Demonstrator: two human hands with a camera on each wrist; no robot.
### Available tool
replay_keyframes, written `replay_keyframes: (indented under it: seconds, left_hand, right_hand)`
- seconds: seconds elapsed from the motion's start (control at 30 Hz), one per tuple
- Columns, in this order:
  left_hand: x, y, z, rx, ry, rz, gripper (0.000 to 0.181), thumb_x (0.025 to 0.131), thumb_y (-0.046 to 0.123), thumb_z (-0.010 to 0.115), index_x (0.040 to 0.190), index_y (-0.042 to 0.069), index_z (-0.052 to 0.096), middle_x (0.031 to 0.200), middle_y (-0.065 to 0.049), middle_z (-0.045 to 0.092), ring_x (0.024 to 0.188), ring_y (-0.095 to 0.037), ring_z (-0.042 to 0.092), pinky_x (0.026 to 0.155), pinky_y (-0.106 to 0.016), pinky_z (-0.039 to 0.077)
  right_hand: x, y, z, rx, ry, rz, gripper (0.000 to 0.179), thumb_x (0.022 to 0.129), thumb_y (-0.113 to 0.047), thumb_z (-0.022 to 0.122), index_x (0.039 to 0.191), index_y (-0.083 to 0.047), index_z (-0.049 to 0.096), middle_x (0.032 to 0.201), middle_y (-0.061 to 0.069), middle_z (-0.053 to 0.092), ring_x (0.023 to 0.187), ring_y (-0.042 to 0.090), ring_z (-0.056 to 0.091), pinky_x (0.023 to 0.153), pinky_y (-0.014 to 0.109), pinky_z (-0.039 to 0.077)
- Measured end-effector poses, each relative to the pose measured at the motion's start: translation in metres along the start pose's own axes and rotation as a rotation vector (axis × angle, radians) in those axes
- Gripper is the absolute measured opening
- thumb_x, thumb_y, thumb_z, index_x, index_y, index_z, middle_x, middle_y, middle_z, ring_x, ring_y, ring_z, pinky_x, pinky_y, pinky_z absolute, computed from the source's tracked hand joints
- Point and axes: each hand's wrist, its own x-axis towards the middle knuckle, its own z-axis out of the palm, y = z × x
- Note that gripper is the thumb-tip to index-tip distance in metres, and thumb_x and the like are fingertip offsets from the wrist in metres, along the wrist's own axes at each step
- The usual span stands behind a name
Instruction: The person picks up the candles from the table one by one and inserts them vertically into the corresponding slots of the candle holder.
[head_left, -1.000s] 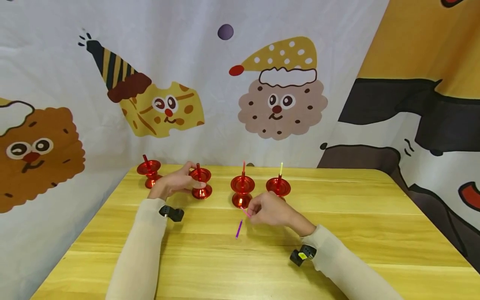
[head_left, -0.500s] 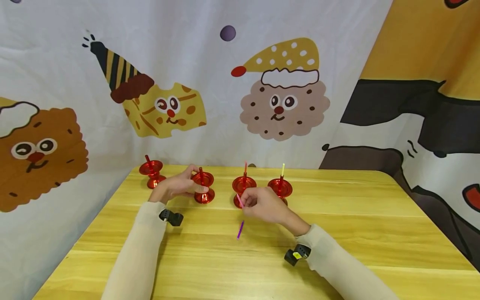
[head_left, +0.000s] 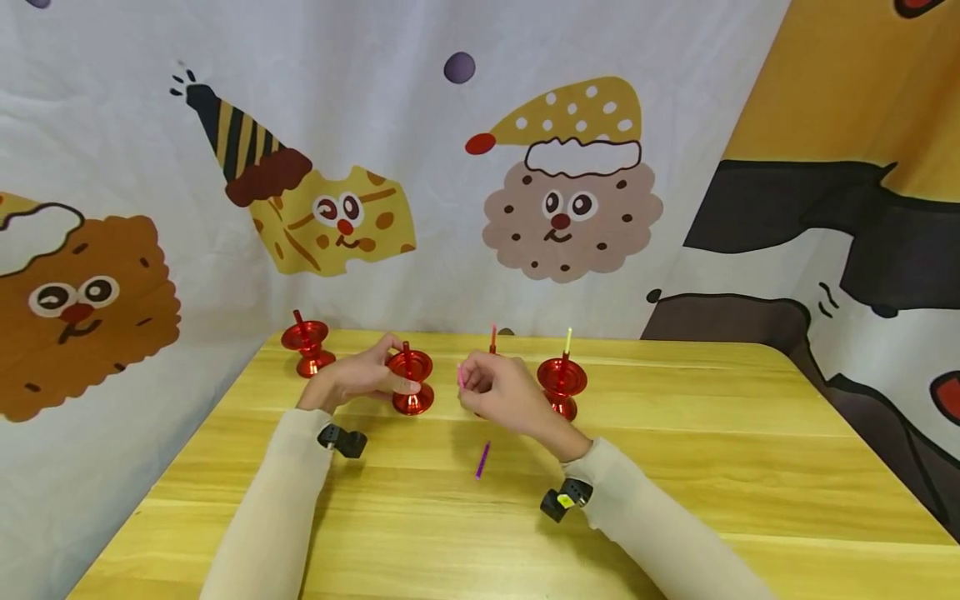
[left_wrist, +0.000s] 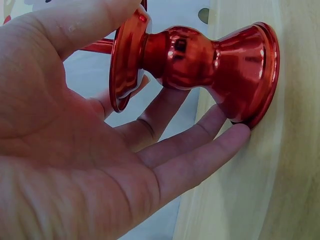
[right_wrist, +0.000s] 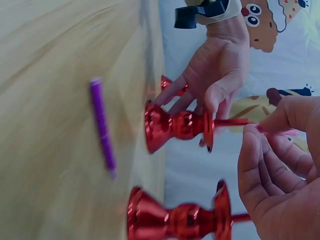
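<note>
My left hand [head_left: 367, 372] holds a shiny red candle holder [head_left: 412, 400], which stands upright on the table. In the left wrist view the thumb lies across the dish of the holder [left_wrist: 185, 57], and the fingers reach round its stem and base. My right hand [head_left: 510, 396] pinches a thin pink candle [head_left: 461, 377] between thumb and fingertips. In the right wrist view the pink candle [right_wrist: 285, 133] is close to the tip of the held holder's red tube [right_wrist: 232, 122]; whether they touch I cannot tell. A purple candle [head_left: 483, 460] lies on the tabletop.
Another red holder [head_left: 305, 337], with no candle in its tube, stands at the far left. Right of centre, a holder [head_left: 562, 379] bears a yellow candle [head_left: 567, 340]. A red candle [head_left: 493, 336] rises behind my right hand, its holder mostly hidden. A printed cloth [head_left: 435, 292] hangs behind the table.
My right hand has lifted the pink candle from low near the table and carried it left towards the held holder. My left hand has drawn that holder slightly nearer.
</note>
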Motion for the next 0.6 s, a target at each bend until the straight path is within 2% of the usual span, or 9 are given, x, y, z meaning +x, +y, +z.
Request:
replay_keyframes:
  seconds: [0.2, 0.4, 0.6]
  left_hand:
    - [0.0, 0.0, 0.0, -0.007, -0.002, -0.001, 0.069, 0.098, 0.011, 0.083, 0.141, 0.004, 0.029, 0.148, -0.029, 0.054, 0.13, -0.041, 0.063, 0.111, -0.063, 0.051]
    - [0.0, 0.0, 0.0, -0.004, 0.012, -0.02, 0.066, 0.1, 0.012, 0.08, 0.142, 0.004, 0.03, 0.143, -0.027, 0.054, 0.128, -0.039, 0.062, 0.112, -0.064, 0.05]
    - [0.002, -0.001, -0.001, -0.031, -0.007, -0.002, 0.063, 0.1, 0.01, 0.08, 0.139, 0.004, 0.03, 0.149, -0.027, 0.054, 0.132, -0.04, 0.061, 0.112, -0.063, 0.051]
  right_hand:
    - [0.022, -0.015, 0.011, 0.007, 0.038, -0.051, 0.003, 0.098, -0.006, 0.073, 0.098, -0.007, 0.071, 0.085, -0.001, 0.072, 0.07, 0.011, 0.065, 0.064, 0.026, 0.053]
    - [0.046, -0.027, 0.019, 0.014, 0.074, -0.035, 0.006, 0.104, -0.013, 0.071, 0.103, -0.007, 0.072, 0.089, 0.001, 0.075, 0.073, 0.012, 0.068, 0.064, 0.026, 0.055]
    - [0.069, -0.034, 0.026, -0.033, 0.126, -0.039, 0.007, 0.106, -0.011, 0.072, 0.106, -0.006, 0.076, 0.093, 0.004, 0.077, 0.075, 0.014, 0.069, 0.063, 0.025, 0.054]
